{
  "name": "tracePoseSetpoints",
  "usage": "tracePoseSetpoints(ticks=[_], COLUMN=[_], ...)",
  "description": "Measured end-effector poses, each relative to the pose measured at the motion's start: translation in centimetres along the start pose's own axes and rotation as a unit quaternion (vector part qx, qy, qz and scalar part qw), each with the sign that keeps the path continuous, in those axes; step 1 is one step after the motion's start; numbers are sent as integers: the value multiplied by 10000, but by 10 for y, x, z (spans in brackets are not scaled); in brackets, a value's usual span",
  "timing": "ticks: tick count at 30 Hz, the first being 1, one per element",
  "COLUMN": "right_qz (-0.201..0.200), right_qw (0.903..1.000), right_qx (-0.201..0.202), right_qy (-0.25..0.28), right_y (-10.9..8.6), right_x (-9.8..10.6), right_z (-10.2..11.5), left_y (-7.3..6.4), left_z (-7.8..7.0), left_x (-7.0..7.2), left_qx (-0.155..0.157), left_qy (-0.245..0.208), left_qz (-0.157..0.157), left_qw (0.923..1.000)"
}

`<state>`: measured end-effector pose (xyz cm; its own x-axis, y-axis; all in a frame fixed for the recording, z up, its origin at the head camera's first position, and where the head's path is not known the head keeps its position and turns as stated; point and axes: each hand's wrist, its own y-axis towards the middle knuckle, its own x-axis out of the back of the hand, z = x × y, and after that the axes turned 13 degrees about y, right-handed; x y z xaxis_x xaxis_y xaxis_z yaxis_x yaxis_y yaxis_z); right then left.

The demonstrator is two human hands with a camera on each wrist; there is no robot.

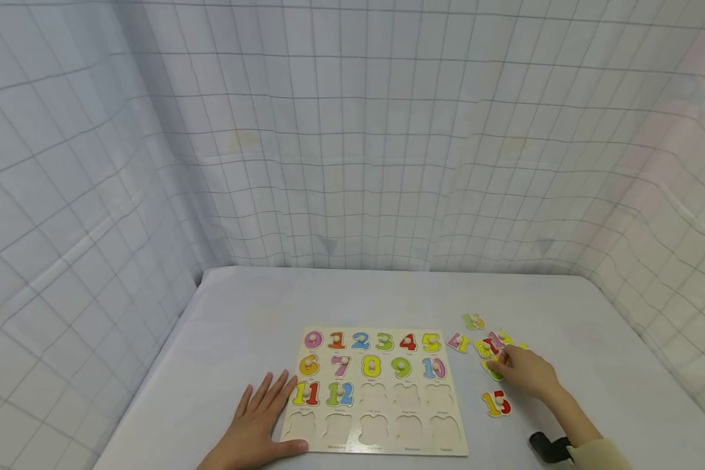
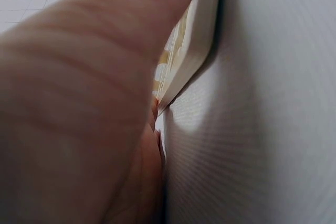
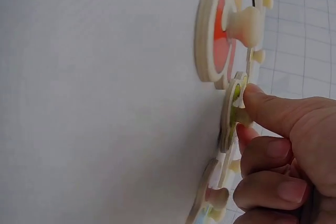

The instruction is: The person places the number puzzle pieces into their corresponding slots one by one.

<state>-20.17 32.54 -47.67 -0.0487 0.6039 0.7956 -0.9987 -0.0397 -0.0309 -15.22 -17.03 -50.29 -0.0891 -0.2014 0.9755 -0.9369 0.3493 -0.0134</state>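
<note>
My left hand (image 1: 254,424) lies flat with fingers spread at the left edge of a wooden number puzzle board (image 1: 382,452). Its upper slots hold the number pieces 0 to 12, and the lower slots are bare. To the right of the board, my right hand (image 1: 527,371) pinches the small wooden knob of a green and yellow number puzzle piece (image 3: 229,114) between thumb and index finger. That piece stands close to the white tabletop, and the fingers hide part of its digits. Nearer to me lies a yellow and red 15 piece (image 1: 497,403).
Beyond the right hand, several loose pieces lie close together, among them a pink and yellow piece (image 1: 459,343) and a yellow and green piece (image 1: 473,321). A black wrist device (image 1: 549,448) sits on the right forearm. White checked curtains (image 1: 382,163) enclose the table.
</note>
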Motion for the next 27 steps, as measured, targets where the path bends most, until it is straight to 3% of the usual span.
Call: tracePoseSetpoints(ticks=[4, 9, 13, 19, 27], right_qz=[-41, 176, 518, 1001, 1525], right_qw=[9997, 9979, 9931, 9762, 9625], right_qx=[231, 607, 1032, 1909, 2232], right_qy=[-60, 118, 219, 222, 238], right_y=[-3, -2, 0, 6, 9], right_x=[1, -8, -31, -73, -106], right_z=[11, 42, 70, 108, 147], left_y=[0, -1, 0, 1, 1], left_z=[-1, 0, 0, 1, -1], left_x=[0, -1, -1, 0, 0], left_qx=[0, 50, 45, 51, 101], left_qy=[9, 39, 51, 78, 0], left_qz=[30, -4, -22, -3, 92], left_qw=[10000, 10000, 10000, 10000, 9999])
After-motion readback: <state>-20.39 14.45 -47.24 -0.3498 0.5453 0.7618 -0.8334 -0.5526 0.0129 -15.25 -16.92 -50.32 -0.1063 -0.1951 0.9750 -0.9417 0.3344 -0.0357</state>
